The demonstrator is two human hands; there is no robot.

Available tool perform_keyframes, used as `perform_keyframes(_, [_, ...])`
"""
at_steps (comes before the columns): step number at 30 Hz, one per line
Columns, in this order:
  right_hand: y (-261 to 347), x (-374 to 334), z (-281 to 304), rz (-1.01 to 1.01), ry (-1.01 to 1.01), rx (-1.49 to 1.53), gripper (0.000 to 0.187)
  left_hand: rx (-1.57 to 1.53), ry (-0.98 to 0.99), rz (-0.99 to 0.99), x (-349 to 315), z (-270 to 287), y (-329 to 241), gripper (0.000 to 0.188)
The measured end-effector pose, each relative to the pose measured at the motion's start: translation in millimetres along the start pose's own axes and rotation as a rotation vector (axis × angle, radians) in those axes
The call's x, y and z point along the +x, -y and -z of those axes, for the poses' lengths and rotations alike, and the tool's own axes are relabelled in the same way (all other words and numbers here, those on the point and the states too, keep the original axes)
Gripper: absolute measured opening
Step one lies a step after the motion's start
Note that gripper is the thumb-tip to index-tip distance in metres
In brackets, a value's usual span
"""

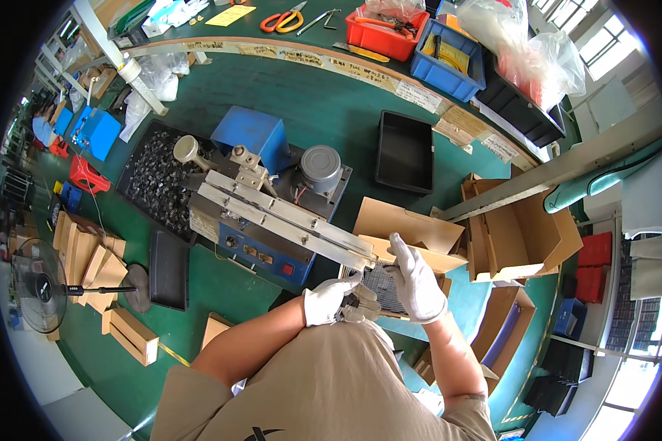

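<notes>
A tabletop machine with a blue body (265,266) carries a long pale metal rail (272,220) that slopes down to the right toward me. Below the rail's lower end sits a shallow box (385,288) with rows of small dark parts. My left hand (329,303), in a white glove, is curled at the box's left side, with something dark between thumb and fingers that is too small to name. My right hand (419,285), also gloved, is at the box's right side by the rail's end. Its fingers stretch upward, and nothing shows in its grasp.
Left of the machine lies a black tray (157,176) heaped with small dark pieces. A second black tray (405,152) stands behind right. Open cardboard boxes (518,228) are at the right. The shelf behind holds scissors (282,22), a red bin (385,35) and a blue bin (449,62).
</notes>
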State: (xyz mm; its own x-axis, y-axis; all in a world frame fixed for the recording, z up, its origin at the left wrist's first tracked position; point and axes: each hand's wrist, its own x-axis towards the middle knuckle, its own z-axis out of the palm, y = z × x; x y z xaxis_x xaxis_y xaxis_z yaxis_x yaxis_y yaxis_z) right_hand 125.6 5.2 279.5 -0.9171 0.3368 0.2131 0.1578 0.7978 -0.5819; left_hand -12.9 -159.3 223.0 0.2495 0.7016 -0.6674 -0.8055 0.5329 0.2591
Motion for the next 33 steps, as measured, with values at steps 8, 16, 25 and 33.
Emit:
perform_keyframes(8, [5.4,22.6,3.1,0.199,0.08,-0.128,0.074,-0.038,0.028,-0.02,5.0,7.0,5.5,0.059])
perform_keyframes(16, [8.5,33.6,-6.5,0.297,0.056,-0.134,0.065,-0.13,0.092,-0.045,18.5,19.4,13.9,0.06])
perform_keyframes(25, [36.4,3.5,5.8,-0.019,0.071,0.058,0.034,-0.233,0.137,-0.045,8.5,10.1,4.1,0.056])
perform_keyframes(33, [36.3,-22.4,-35.8,-0.092,0.152,-0.006,0.028,-0.228,0.126,0.04,15.7,19.3,10.7,0.055])
